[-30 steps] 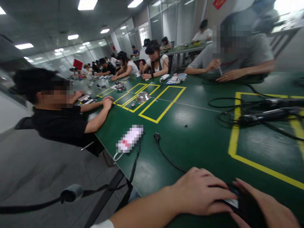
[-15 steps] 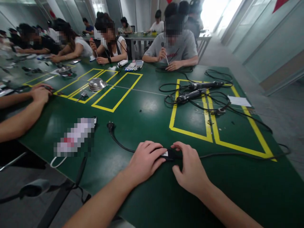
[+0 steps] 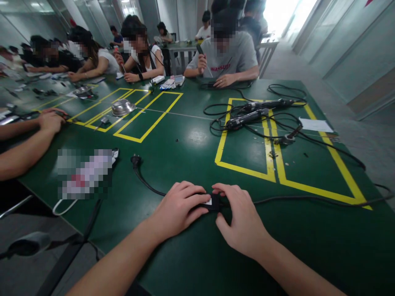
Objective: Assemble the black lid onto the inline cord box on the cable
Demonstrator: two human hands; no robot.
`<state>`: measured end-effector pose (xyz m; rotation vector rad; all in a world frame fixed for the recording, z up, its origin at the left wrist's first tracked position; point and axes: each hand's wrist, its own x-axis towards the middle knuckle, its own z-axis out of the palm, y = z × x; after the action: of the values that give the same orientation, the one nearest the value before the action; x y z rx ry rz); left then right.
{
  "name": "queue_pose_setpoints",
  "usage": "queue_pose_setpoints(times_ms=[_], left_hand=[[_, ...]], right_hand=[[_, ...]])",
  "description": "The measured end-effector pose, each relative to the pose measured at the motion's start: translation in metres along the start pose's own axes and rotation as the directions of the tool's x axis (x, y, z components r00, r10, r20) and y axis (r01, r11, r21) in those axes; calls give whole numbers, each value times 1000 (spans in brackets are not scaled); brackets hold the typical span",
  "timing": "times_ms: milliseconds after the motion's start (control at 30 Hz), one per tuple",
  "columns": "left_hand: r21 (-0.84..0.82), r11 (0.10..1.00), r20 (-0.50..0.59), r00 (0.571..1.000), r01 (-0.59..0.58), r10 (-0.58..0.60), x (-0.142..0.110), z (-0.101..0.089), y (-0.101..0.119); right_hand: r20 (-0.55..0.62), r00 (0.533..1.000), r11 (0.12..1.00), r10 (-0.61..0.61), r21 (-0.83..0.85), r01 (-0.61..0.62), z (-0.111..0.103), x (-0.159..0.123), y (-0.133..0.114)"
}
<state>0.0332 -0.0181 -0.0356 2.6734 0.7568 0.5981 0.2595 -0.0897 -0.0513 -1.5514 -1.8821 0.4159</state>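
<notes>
Both my hands rest on a small black power adapter (image 3: 212,202) with a white label, lying on the green table (image 3: 185,172) near its front edge. My left hand (image 3: 180,205) covers its left end with fingers curled over it. My right hand (image 3: 242,218) holds its right end, thumb underneath. A black cable runs left from the adapter to a plug (image 3: 135,159) and another cable (image 3: 308,199) runs right.
Two black electric screwdrivers (image 3: 247,118) with tangled cords lie in a yellow-taped box (image 3: 222,139). A metal bowl (image 3: 122,107) sits to the left, a blurred white item (image 3: 83,172) nearer. A neighbour's arms (image 3: 27,139) rest at left; several people sit opposite. White paper (image 3: 315,125) lies at right.
The view swung from the left side of the room to straight ahead and pulled back. My hands stayed on the adapter, which now sits slightly further left in view.
</notes>
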Motion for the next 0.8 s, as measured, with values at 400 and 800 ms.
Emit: queue_pose_setpoints(times_ms=[400,800], left_hand=[[-125,991,-33,998,45,-50,3,-9,-1],[-5,962,-243,933,274,-266,2,-10,-19]], right_hand=[[117,992,999,-49,15,48,-14,7,3],[15,984,980,-175,-90,176,-9,10,8]])
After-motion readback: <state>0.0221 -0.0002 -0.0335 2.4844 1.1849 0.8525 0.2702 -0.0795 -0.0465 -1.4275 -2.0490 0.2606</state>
